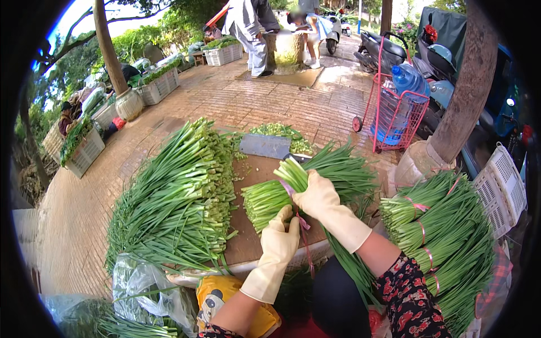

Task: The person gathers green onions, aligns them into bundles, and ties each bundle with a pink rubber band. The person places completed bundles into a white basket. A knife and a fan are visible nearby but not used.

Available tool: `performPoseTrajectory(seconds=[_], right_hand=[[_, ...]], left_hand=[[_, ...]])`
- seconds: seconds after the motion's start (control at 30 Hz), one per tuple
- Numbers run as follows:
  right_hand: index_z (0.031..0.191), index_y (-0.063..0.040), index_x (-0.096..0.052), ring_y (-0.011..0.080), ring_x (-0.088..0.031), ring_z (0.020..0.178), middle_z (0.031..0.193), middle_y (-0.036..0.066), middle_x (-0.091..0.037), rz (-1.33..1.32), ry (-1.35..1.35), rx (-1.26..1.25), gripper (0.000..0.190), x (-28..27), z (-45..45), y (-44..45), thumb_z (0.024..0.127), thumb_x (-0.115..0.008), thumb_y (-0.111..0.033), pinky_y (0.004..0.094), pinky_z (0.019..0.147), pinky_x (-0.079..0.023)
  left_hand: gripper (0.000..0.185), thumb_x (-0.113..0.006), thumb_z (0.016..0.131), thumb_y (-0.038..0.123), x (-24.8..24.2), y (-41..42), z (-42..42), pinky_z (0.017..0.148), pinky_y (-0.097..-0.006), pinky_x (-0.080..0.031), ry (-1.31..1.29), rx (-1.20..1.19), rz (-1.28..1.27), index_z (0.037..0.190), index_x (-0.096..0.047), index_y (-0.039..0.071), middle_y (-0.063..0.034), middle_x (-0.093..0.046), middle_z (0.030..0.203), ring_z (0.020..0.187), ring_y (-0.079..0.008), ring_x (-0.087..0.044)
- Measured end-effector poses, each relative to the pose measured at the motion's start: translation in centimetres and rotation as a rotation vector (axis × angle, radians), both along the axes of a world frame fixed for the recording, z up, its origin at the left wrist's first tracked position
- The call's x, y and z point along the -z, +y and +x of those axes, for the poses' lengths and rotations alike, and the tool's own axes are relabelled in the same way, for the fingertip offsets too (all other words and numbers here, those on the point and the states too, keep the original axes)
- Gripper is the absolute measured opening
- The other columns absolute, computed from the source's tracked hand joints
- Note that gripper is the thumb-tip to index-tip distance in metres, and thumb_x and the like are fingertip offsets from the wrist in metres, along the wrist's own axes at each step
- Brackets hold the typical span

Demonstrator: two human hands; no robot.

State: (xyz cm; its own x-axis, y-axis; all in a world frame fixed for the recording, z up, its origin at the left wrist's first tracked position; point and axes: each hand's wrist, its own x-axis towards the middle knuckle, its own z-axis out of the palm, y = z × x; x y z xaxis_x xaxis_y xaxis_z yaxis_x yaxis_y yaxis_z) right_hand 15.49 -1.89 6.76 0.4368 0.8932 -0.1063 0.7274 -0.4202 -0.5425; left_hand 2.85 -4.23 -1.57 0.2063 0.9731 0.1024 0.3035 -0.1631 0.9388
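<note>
Both of my hands wear cream rubber gloves. My right hand point(319, 194) grips a small bunch of garlic chives point(293, 173), pale cut ends pointing up and left. My left hand point(279, 238) is at the near side of a larger chive bundle point(264, 200) on the brown board point(245, 249), its fingertips by a pink tie point(303, 224); whether it pinches the tie is unclear. That tie runs around the bundle and hangs down in front. Behind the bundle lies a cleaver point(266, 145) with a black handle. Left of it, a big pile of loose chives point(177, 194) covers the board's side.
Tied chive bundles point(439, 241) are stacked at the right, beside a white plastic crate point(503, 190). Chive trimmings point(281, 131) lie behind the cleaver. A clear plastic bag point(143, 287) sits at lower left. Farther off are a wooden post point(465, 93), a red cart point(399, 114) and several people.
</note>
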Motion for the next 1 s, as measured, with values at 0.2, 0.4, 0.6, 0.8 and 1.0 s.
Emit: performPoseTrajectory(seconds=[0.2, 0.4, 0.6, 0.8, 1.0], right_hand=[[0.124, 0.001, -0.049, 0.0358, -0.066, 0.097, 0.101, 0.021, -0.068, -0.005, 0.01, -0.011, 0.064, 0.8, -1.3, 0.8, 0.075, -0.077, -0.029, 0.0417, 0.086, -0.053], [0.123, -0.002, -0.051, 0.036, -0.067, 0.096, 0.1, 0.021, -0.068, 0.021, 0.051, 0.024, 0.063, 2.3, -1.1, 1.0, 0.074, -0.077, -0.032, 0.0429, 0.084, -0.054], [0.125, -0.001, -0.052, 0.0339, -0.066, 0.101, 0.11, 0.019, -0.066, -0.041, 0.085, 0.03, 0.064, 1.3, -1.1, 0.6, 0.073, -0.075, -0.031, 0.0408, 0.084, -0.054], [0.112, 0.007, -0.054, 0.0225, -0.068, 0.076, 0.089, 0.018, -0.068, -0.012, 0.455, -0.084, 0.055, 3.0, 0.6, 2.0, 0.07, -0.075, -0.02, 0.0336, 0.067, -0.054], [0.088, 0.004, -0.058, 0.0136, -0.055, 0.053, 0.066, 0.007, -0.06, 0.066, 1.047, -0.116, 0.024, 3.8, -0.9, 2.9, 0.072, -0.073, -0.007, 0.0272, 0.047, -0.043]], left_hand=[[0.034, -0.065, 0.088, 0.005, 0.8, 0.0, 1.6, 0.057, -0.0201, -0.045, -0.331, -0.049, -0.186, 0.12, -0.053, 0.0, -0.0049, -0.065, 0.096, 0.065, -0.0063, -0.056], [0.026, -0.061, 0.087, -0.003, 5.0, 0.3, 3.1, 0.058, -0.021, -0.045, -0.504, 0.014, -0.151, 0.11, -0.051, 0.002, -0.004, -0.062, 0.095, 0.075, -0.0073, -0.057], [0.013, -0.058, 0.09, -0.006, 6.8, 1.1, 3.3, 0.075, -0.0229, -0.05, -0.491, -0.046, 0.016, 0.102, -0.057, 0.0, -0.0045, -0.067, 0.089, 0.079, -0.0101, -0.063], [0.009, -0.056, 0.092, -0.006, 3.9, 1.4, 1.1, 0.067, -0.0221, -0.049, -0.509, 0.058, -0.097, 0.093, -0.052, 0.003, -0.0033, -0.061, 0.08, 0.07, -0.0088, -0.057], [0.01, -0.054, 0.092, -0.007, 0.6, 1.7, -1.9, 0.063, -0.0236, -0.049, -0.496, -0.022, -0.102, 0.091, -0.049, 0.002, -0.006, -0.062, 0.079, 0.065, -0.0107, -0.057]])
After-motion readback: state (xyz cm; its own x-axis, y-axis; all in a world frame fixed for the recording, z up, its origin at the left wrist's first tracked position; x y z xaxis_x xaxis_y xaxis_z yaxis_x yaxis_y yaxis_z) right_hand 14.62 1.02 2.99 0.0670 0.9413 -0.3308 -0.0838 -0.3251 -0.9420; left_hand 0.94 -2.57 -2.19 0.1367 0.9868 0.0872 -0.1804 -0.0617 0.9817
